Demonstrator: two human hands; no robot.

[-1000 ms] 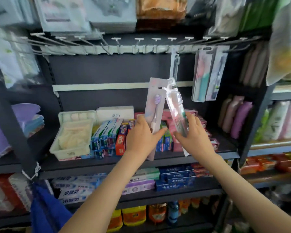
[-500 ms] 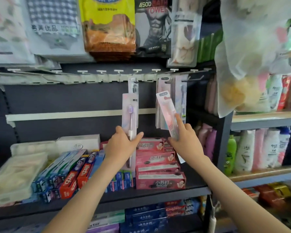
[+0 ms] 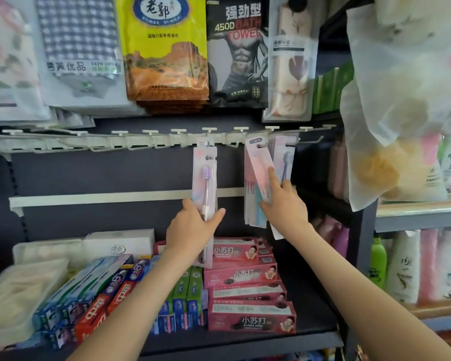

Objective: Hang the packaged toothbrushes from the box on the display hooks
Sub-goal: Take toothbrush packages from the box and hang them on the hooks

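The left hand (image 3: 190,230) grips the purple pack (image 3: 205,178) low, below the hooks (image 3: 167,144). The right hand (image 3: 284,204) pinches the pink pack (image 3: 261,173). Both look light and bendy.

Both arms up; L hand (image 3: 190,233) curled gripping, R hand (image 3: 287,207) pinching, index straight.

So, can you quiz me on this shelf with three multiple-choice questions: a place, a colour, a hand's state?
1. Where are the pink toothpaste boxes? A on the shelf; B on hooks; C in a basket.
2. What colour is the brush head in the pack that the left hand holds? A green; B purple; C black.
3. What is the right hand doing? A resting empty; B pushing boxes; C holding a pink pack up at the display hooks.
Answers: A, they lie stacked on the shelf; B, purple bristles show through; C, it grips the pink pack.
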